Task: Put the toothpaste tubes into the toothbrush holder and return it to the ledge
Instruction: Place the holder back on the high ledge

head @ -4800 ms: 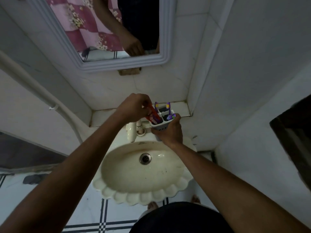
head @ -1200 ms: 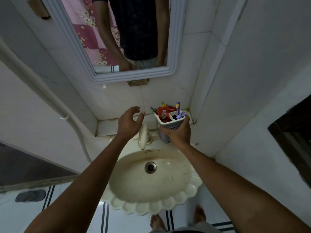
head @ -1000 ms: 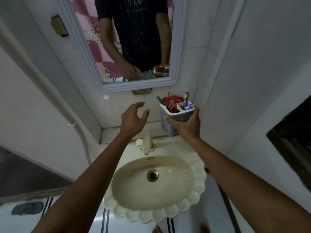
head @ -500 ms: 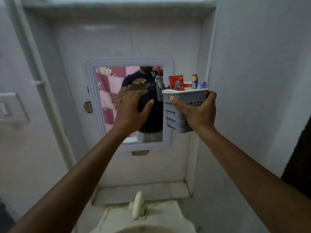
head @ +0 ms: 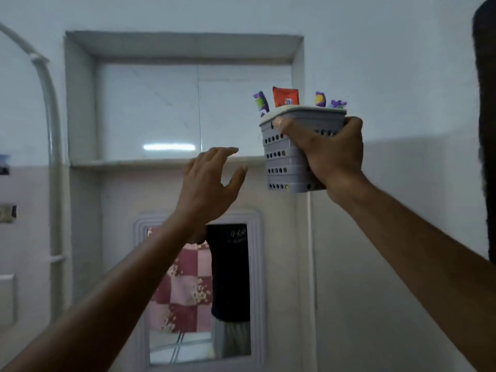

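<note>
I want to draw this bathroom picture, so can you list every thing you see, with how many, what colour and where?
Toothbrush holder: 1, grey with holes, held up at the right of the ledge
Toothpaste tube: 1 visible, red-orange, in the holder
Toothbrushes: about 3, purple, in the holder
Ledge: 1, pale, bottom of the wall niche
Mirror: 1, pale frame, below the ledge
Pipe: 1, white, left wall
Left hand: 1, open, empty, below the ledge
Right hand: 1, gripping the holder

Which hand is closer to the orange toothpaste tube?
The right hand. It grips the holder directly below the orange toothpaste tube. The left hand hangs open, lower and off to the left, touching nothing.
</note>
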Motion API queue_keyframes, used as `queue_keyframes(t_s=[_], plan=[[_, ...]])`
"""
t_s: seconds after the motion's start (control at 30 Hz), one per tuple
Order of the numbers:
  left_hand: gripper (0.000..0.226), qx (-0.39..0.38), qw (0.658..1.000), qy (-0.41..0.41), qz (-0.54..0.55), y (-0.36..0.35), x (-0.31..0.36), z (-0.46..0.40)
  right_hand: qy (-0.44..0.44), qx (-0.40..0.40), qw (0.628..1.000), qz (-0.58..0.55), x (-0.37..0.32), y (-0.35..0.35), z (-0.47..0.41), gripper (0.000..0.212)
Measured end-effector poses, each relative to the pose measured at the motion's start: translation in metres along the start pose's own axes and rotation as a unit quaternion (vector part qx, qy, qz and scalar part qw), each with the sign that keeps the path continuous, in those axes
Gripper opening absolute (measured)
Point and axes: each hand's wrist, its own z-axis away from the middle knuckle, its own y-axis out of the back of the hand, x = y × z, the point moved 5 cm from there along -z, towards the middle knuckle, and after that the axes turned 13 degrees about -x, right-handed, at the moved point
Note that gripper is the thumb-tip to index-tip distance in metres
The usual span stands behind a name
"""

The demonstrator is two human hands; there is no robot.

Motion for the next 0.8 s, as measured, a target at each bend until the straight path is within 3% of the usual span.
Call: queue_keyframes(t_s=[0.23, 0.43, 0.57, 0.8], plan=[[0.051, 0.022, 0.999, 0.038, -0.012, -0.006, -0.025, -0.067, 0.035, 0.031, 0.998, 0.029, -0.045, -0.018, -0.057, 0.111], [0.069, -0.098, 0.988, 0.095, -0.071, -0.061, -0.068, -0.071, 0.01, 0.047, 0.997, 0.067, -0.028, -0.049, -0.079, 0.119], [0.067, -0.052, 0.989, 0.078, -0.117, -0.071, -0.076, -0.065, 0.014, 0.059, 0.993, 0.101, -0.007, -0.065, -0.087, 0.115], [0.064, -0.041, 0.988, 0.077, -0.127, -0.072, -0.077, -0.067, 0.021, 0.096, 0.987, 0.124, -0.012, -0.078, -0.105, 0.119]])
